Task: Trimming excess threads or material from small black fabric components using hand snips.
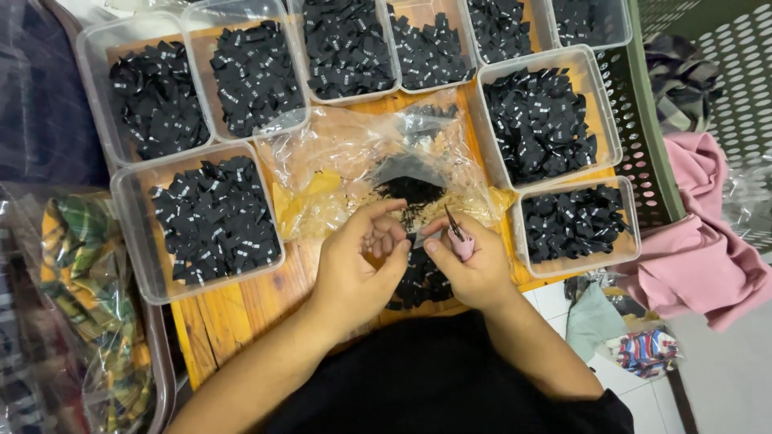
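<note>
While I watched through the head camera, the only view I had, both hands met at the lower centre of the frame over a wooden board (241,309). The right hand (474,269) was closed around a small pair of pink-handled snips (458,235), blades pointing up and away from the body. The left hand (354,269) had its fingers (384,233) curled inward, thumb and forefinger brought close together just beside the snip blades; I judged they pinched a small black label, though the piece itself was too small for me to make out. Directly under the hands lay a loose heap of black labels (418,277), with more spilling from a crumpled clear plastic bag (346,161) in the middle of the frame.

To do the cut well, I judged the pinch should sit close to the blades, holding the label taut with fingertips clear of the edge.

Around the board stood clear plastic tubs (129,209) filled with sorted black labels, along the top, left and right of the frame. A green perforated basket (643,120) sat at the upper right, pink cloth (700,257) at the right edge, and a plaid cloth in plastic wrap (88,281) at the lower left.
</note>
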